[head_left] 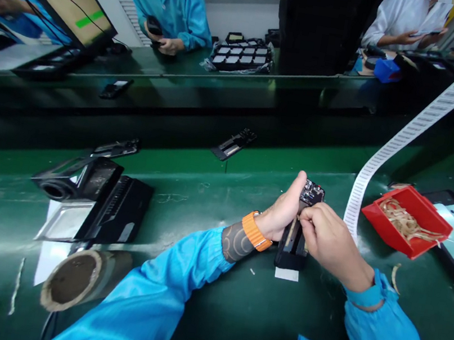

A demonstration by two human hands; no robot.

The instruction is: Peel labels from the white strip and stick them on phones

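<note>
A dark opened phone (293, 255), with bare circuitry at its upper end and a long pale strip down its middle, is in my left hand (283, 209). The fingers wrap its left side and the thumb points up along the edge. My right hand (329, 242) is closed in a pinch over the phone's middle. Whatever lies between those fingertips is hidden. Just below the phone, a small white label (287, 274) lies on the green bench.
Right of my hands sits a red bin (426, 208) of tan strips, beside a hanging white label strip (422, 122). Left stand a black device (124, 211) and a tape roll (69, 280). Another opened phone (234, 144) lies ahead. A blue-sleeved person (191, 8) works opposite.
</note>
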